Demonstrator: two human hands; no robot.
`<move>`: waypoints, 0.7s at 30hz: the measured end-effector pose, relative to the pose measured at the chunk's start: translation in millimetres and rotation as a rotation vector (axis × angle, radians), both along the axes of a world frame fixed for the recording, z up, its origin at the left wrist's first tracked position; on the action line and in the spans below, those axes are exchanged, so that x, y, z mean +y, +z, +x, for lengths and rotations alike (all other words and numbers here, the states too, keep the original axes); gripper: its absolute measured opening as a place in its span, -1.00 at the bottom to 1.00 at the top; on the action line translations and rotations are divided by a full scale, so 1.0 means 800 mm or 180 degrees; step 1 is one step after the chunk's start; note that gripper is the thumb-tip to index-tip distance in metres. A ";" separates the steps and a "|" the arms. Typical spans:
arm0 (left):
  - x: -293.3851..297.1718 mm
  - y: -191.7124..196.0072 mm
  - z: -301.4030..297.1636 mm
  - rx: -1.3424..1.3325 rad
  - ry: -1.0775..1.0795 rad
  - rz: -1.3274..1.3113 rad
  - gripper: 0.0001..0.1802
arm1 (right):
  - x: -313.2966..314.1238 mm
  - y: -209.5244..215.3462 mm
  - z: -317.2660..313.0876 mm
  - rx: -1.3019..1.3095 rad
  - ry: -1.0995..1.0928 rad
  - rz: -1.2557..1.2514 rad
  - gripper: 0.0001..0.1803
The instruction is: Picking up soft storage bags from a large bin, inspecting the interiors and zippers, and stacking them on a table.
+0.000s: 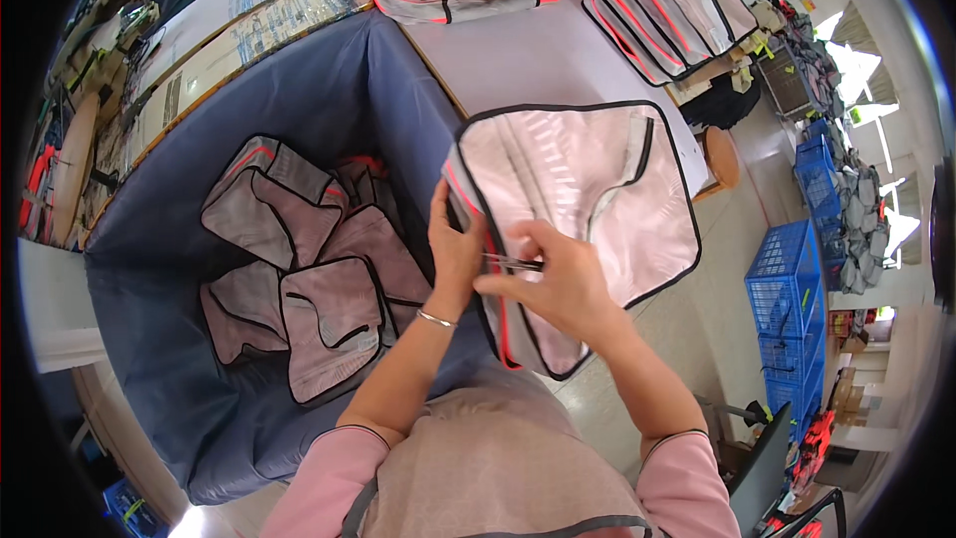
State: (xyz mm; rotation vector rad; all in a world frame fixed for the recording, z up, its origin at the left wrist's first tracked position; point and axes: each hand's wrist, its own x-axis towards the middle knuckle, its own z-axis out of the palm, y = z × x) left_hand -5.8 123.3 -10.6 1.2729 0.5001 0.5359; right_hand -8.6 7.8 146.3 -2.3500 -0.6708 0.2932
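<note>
Pale pink-grey fabric bag [642, 224], black-piped, centre of frame; red-trimmed side facing left, long axis roughly upright. Metal snips [512, 262], lying crosswise, tip leftward. Blue fabric bin [149, 349], left of frame, containing several similar bags [324, 289]. Left hand [456, 254]: grasping bag's left side. Right hand [566, 284]: snips between thumb and fingers, over bag.

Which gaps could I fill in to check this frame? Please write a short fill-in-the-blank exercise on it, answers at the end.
1. The right hand holds a small metal tool, while the bracelet is on the opposite, ____ wrist.
2. The left hand holds the pale fabric item, whose outer edging is coloured ____.
3. The large bin with similar pale items inside stands on the person's ____ side.
4. The openwork crates on the floor at the right are coloured ____.

Missing words: left; black; left; blue.
</note>
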 end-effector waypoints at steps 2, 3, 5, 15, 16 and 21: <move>-0.021 0.027 -0.007 -0.0410 -0.0122 -0.0183 -0.28 | 0.016 -0.020 0.006 -0.0814 -0.0157 -0.0916 -0.51; -0.022 0.028 -0.011 -0.0422 -0.0091 0.0184 -0.27 | 0.016 -0.023 0.008 -0.0801 -0.0133 -0.0911 -0.51; -0.016 0.029 -0.020 -0.0359 -0.0458 -0.0482 -0.30 | 0.007 -0.025 0.014 -0.0775 -0.0337 -0.0971 -0.58; 0.045 -0.091 -0.106 0.0410 -0.0330 0.1791 -0.51 | -0.058 0.066 0.053 -0.0061 -0.0745 0.0492 -0.95; 0.040 -0.090 -0.109 0.0482 -0.0218 0.1838 -0.51 | -0.054 0.065 0.052 -0.0087 -0.0661 0.0374 -0.94; 0.007 -0.096 -0.125 0.0426 0.0554 0.1644 -0.54 | 0.029 0.070 0.037 -0.0967 0.0900 0.0196 -0.78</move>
